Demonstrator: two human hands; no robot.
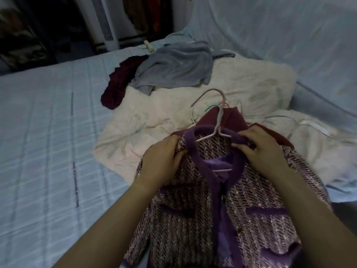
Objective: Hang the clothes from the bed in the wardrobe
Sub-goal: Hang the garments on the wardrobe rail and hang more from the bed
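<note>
The purple tweed jacket (212,200) lies front-up by the near edge of the bed (48,132), a pale hanger (219,120) through its neck. The left hand (164,159) grips 1 shoulder and the right hand (264,151) pinches the collar, probably settling the fabric onto the hanger so it stays put when lifted.

White tower fan (104,22) beyond cream duvet (251,78)

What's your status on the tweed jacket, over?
Hands: left hand grips the shoulder, right hand pinches the collar. The tweed jacket lies on the bed, pink hanger in its neck. Behind it, grey garment and maroon garment, not hung.
</note>
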